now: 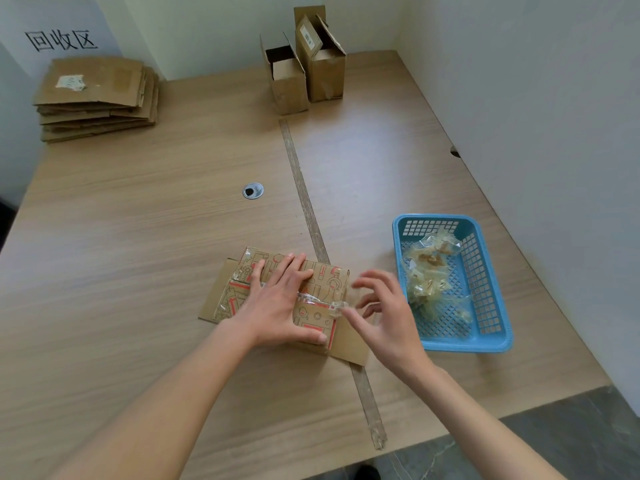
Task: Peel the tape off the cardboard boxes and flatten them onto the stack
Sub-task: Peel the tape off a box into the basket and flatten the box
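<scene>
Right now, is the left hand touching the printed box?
Touching. The head view shows the left hand lying flat on the printed box, fingers spread across its top and thumb along its near edge, with no gap between them.

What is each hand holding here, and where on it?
Left hand presses flat on the printed box, gripping nothing. Right hand pinches the tape strip at its lifted end.

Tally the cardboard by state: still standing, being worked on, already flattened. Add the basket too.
Standing boxes: 2, the shorter open box and the taller open box
Printed box under the hands: 1
Flattened stack: 1 pile, sheet count unclear
Blue basket holding tape scraps: 1
Total: 5
</scene>
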The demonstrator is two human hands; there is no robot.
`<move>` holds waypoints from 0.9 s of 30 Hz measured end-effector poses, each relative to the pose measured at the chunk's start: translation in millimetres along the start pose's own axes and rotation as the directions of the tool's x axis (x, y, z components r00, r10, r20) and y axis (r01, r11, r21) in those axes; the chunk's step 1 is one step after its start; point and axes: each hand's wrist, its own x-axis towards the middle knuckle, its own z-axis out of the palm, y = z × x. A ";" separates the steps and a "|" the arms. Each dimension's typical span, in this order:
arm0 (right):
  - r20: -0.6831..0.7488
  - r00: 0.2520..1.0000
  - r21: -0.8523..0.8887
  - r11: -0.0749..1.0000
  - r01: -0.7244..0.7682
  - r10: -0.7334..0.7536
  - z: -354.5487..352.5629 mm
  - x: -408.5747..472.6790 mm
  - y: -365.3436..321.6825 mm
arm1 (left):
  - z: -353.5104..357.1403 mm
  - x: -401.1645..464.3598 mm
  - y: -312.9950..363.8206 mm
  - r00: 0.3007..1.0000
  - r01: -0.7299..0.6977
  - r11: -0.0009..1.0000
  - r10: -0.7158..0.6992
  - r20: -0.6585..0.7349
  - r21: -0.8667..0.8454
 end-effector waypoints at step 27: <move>0.501 0.854 -0.476 0.779 0.408 -0.141 1.4 15.2 -31.4 | 7.1 -10.6 9.5 0.994 0.065 0.996 -0.071 -0.081 -0.067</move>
